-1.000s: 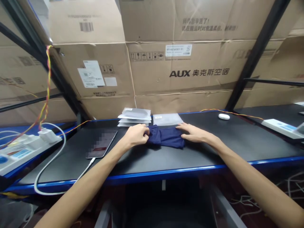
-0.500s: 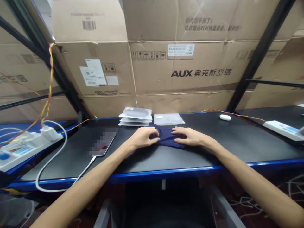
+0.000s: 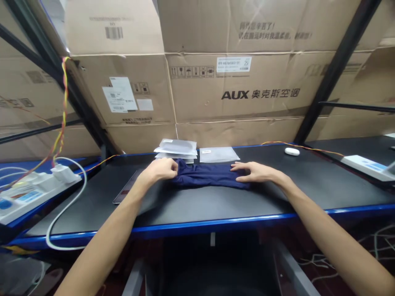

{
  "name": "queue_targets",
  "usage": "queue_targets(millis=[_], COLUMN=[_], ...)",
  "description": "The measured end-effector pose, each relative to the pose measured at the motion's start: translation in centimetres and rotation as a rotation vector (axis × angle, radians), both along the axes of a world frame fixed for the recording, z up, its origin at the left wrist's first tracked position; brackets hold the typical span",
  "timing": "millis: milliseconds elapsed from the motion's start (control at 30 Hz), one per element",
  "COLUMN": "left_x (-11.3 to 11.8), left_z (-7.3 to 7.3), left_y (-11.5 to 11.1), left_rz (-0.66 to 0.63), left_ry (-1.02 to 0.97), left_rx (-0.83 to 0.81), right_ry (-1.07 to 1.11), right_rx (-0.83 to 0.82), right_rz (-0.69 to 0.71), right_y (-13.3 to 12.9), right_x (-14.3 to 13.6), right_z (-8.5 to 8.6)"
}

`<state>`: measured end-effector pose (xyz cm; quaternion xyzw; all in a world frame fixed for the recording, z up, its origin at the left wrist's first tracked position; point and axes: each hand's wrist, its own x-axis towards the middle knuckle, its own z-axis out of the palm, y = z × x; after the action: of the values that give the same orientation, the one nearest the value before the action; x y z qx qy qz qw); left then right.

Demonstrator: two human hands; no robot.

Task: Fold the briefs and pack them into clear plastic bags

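A dark navy cloth [image 3: 210,175] lies stretched lengthwise on the black tabletop, creased along its length. My left hand [image 3: 160,168] is closed around its left end, the fingertips turned in and partly hidden. On the cloth's right end rests my right hand [image 3: 256,171], its fingers apart and extended over the fabric. Just behind the cloth lie a stack of frosted plastic bags [image 3: 177,148] and one separate frosted bag [image 3: 219,154].
A phone [image 3: 128,187] lies left, partly behind my left forearm. White power strips [image 3: 37,191] sit at the left and right sides. A small white case [image 3: 291,151] rests at the back right. Large cardboard [image 3: 197,98] walls off the back; a blue edge [image 3: 216,224] runs along the front.
My left hand has moved left, drawing the cloth out from a short bunched piece to a long strip. My right hand has shifted slightly right and remains on its right end.
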<state>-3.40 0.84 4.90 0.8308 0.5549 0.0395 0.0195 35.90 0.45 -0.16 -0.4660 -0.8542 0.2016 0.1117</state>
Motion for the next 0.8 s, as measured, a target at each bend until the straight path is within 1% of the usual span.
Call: queue_targets(millis=[67, 100, 133, 200, 267, 333, 367, 400, 500, 567, 667, 733, 800], left_x=[-0.3, -0.3, -0.2, 0.1, 0.4, 0.7, 0.8, 0.8, 0.8, 0.7, 0.2, -0.3, -0.6], left_z=[-0.1, -0.1, -0.1, -0.1, -0.1, -0.2, -0.4, -0.6, -1.1, -1.1, -0.2, 0.8, 1.6], left_y=[0.0, 0.0, 0.0, 0.0, 0.0, 0.2, 0.3, 0.4, 0.8, 0.9, 0.6, 0.1, -0.3], left_rz=[0.0, -0.003, 0.0, -0.004, -0.081, -0.208, -0.258, -0.281, -0.246, -0.224, -0.243, -0.287, -0.343], left_ry=[0.04, 0.045, 0.047, 0.03, -0.042, -0.145, -0.182, -0.195, -0.152, -0.164, -0.309, -0.407, -0.458], left_rx=[-0.098, -0.105, -0.089, -0.005, 0.087, 0.107, 0.084, 0.045, -0.059, -0.102, -0.173, -0.268, -0.402], right_ry=[0.011, 0.021, 0.034, 0.062, 0.091, 0.12, 0.135, 0.153, 0.214, 0.26, 0.319, 0.341, 0.346], right_rx=[0.001, 0.005, 0.01, 0.022, 0.041, 0.058, 0.066, 0.076, 0.117, 0.144, 0.121, 0.032, -0.093], right_rz=[0.002, 0.005, 0.01, 0.019, 0.018, 0.019, 0.024, 0.032, 0.054, 0.055, 0.021, 0.008, 0.058], right_y=[0.0, -0.1, -0.1, -0.2, -0.1, 0.0, 0.0, 0.1, 0.1, -0.1, -0.7, -1.2, -1.6], right_x=[0.0, -0.1, -0.1, -0.3, -0.4, -0.5, -0.5, -0.6, -0.8, -1.0, -1.3, -1.3, -1.2], right_z=[0.0, 0.0, 0.0, 0.0, -0.1, -0.2, -0.3, -0.3, -0.2, 0.2, 1.1, 1.8, 2.4])
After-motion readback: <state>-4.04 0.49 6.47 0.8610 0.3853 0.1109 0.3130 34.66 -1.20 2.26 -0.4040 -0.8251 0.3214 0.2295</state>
